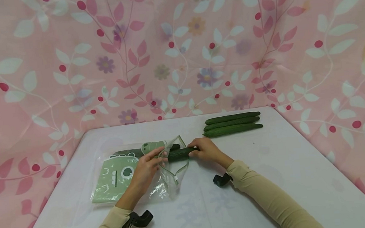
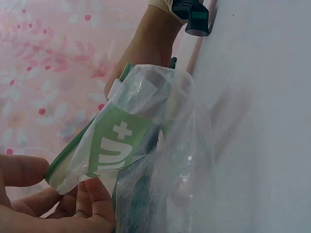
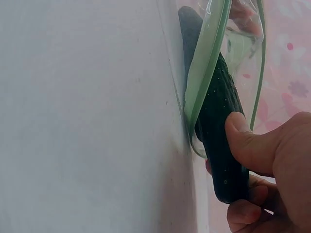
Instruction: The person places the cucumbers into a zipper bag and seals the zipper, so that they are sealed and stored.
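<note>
A clear zip bag (image 1: 115, 185) with a green cartoon print lies on the left of the table, its green-edged mouth spread toward the right. The fingers of my left hand (image 1: 143, 172) pinch the rim of that mouth, as the left wrist view shows. My right hand (image 1: 207, 150) grips the near end of a dark green cucumber (image 3: 221, 121) between thumb and fingers. Its far part is inside the bag mouth. Behind it, another cucumber (image 1: 124, 154) lies in the bag, partly hidden by the print.
Three cucumbers (image 1: 233, 123) lie side by side at the back right of the white-covered table (image 1: 257, 201). A pink floral cloth (image 1: 177, 50) hangs behind the table. Black wrist mounts (image 1: 142, 219) sit on both sleeves.
</note>
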### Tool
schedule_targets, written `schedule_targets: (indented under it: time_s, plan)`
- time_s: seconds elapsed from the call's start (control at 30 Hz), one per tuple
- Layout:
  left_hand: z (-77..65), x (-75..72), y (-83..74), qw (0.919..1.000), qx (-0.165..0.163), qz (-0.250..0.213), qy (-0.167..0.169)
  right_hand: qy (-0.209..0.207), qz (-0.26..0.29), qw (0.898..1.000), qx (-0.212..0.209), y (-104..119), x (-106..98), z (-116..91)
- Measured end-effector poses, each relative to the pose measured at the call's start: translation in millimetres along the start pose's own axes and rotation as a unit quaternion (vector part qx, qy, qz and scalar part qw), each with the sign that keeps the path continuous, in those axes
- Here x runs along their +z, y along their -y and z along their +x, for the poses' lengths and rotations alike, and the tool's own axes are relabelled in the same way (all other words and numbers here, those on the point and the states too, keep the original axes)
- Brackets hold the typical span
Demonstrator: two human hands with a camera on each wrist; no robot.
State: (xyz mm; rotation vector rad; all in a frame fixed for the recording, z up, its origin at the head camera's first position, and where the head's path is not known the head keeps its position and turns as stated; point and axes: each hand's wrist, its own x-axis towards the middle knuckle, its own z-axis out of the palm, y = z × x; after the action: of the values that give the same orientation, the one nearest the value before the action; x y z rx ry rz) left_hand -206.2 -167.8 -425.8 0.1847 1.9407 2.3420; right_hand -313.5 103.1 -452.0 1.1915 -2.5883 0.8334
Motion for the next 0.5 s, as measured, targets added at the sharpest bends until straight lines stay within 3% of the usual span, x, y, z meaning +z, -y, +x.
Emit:
schedule_targets:
  time_s: [0.5]
  plan:
    - [0.8,0.6,-0.7,1.0,-0.002,-0.003,0.0,-0.029,0.043,0.999,0.013,20.9,13.9,15.7]
